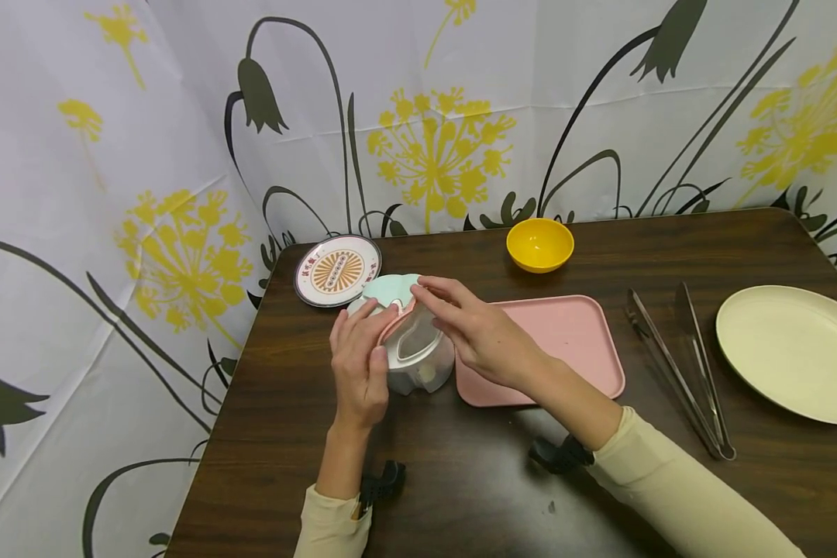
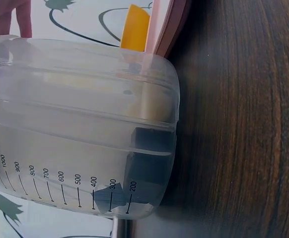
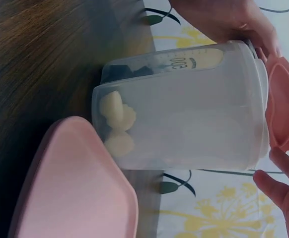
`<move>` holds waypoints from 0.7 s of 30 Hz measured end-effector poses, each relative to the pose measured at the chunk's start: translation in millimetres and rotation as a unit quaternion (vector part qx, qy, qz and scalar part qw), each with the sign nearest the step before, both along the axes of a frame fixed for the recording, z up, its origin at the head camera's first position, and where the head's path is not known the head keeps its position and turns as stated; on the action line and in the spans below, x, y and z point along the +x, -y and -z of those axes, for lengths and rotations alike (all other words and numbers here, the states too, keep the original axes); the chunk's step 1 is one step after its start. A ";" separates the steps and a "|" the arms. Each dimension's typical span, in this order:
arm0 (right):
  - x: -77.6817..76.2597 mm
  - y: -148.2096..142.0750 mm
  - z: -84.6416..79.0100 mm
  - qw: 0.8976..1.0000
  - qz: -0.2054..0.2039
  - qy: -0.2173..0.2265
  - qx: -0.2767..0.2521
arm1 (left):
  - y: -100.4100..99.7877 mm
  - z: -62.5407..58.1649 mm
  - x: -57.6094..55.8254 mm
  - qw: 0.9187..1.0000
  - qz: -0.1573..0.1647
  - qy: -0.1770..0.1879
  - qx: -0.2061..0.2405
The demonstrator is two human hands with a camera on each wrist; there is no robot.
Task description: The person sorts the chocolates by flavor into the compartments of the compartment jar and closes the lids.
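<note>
A clear plastic storage container (image 1: 421,368) with divided compartments stands upright on the table. Its lid has a mint flap (image 1: 390,288) and a raised pink flap (image 3: 283,104). My left hand (image 1: 359,372) grips the container's upper left side, fingers over the lid and touching the pink flap. With the fingertips of my right hand (image 1: 484,337) I pinch the pink flap's far edge. Pale rounded pieces (image 3: 118,119) lie at the bottom of one compartment; dark blocky pieces (image 2: 152,161) lie in another. Measuring marks run up one wall in the left wrist view.
A pink tray (image 1: 565,341) lies just right of the container. Behind are a yellow bowl (image 1: 540,246) and a patterned plate (image 1: 338,271). Metal tongs (image 1: 683,380) and a cream plate (image 1: 802,353) lie at the right. A flowered curtain (image 1: 460,46) hangs behind the table.
</note>
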State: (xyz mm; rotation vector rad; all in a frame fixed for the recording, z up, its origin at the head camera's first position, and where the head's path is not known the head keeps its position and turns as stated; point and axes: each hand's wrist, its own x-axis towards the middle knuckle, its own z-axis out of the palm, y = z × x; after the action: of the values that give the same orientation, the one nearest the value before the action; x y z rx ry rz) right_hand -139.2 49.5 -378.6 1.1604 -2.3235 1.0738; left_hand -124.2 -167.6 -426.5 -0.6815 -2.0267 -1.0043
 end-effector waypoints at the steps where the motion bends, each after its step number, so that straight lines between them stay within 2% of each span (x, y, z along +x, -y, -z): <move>1: 0.3 -0.5 1.0 1.000 0.001 0.001 -0.002 | 0.1 -0.3 0.0 1.000 0.002 0.000 0.000; 11: 7.1 -6.1 12.3 1.000 0.017 -0.008 -0.017 | 2.2 2.5 0.6 1.000 0.009 0.004 -0.007; 21: 12.9 -12.4 22.6 1.000 0.016 0.011 -0.004 | 4.6 3.4 0.8 1.000 0.010 0.004 -0.026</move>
State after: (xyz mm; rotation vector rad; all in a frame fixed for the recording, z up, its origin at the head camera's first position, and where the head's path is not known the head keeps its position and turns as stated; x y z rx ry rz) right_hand -126.3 62.0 -401.2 1.1090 -2.3443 1.0899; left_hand -123.4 -172.2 -429.9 -0.7272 -2.0618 -0.9699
